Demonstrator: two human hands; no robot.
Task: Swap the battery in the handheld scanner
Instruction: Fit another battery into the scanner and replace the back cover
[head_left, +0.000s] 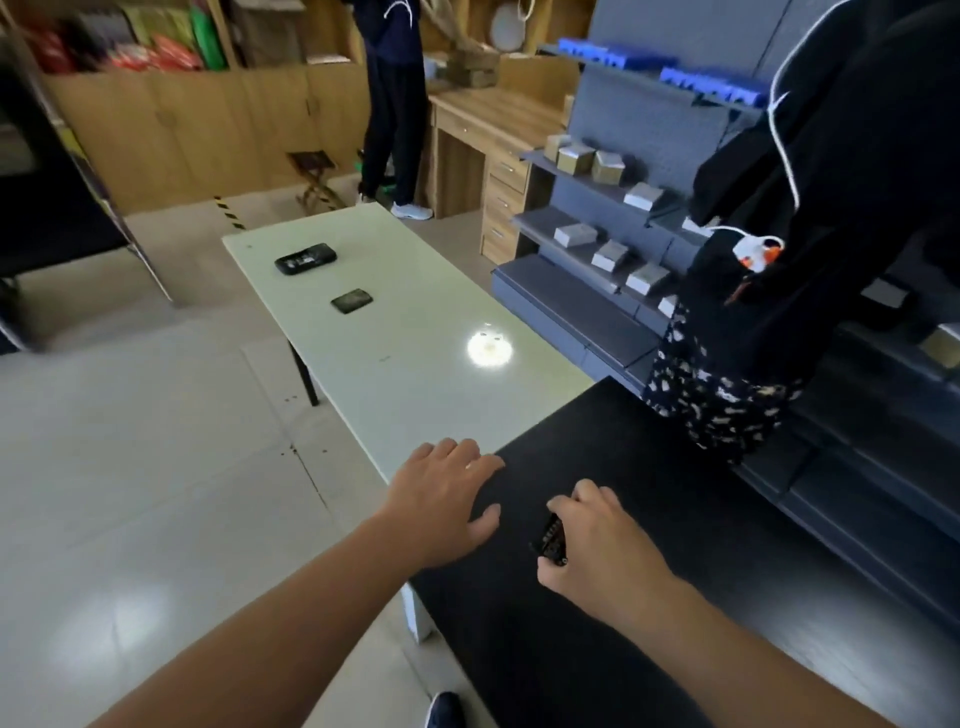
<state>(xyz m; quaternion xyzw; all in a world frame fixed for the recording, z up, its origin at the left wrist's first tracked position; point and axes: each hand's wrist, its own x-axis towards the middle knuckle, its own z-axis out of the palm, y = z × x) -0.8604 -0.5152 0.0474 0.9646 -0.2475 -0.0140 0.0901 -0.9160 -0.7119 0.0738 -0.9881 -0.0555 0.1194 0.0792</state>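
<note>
A black handheld scanner (306, 258) lies at the far end of the white table (415, 374). A small flat black piece, likely its battery or back cover (352, 301), lies a little nearer on the same table. My right hand (597, 540) is closed on a small black object (551, 538), perhaps a battery, just above the black table (649, 571). My left hand (441, 499) rests flat with fingers spread at the seam between the white and black tables, holding nothing.
A person in dark clothes and a patterned skirt (779, 312) stands at the right beside the black table. Grey shelves with small boxes (597, 244) line the right side. Another person (392, 104) stands by a wooden desk (493, 150) beyond the white table.
</note>
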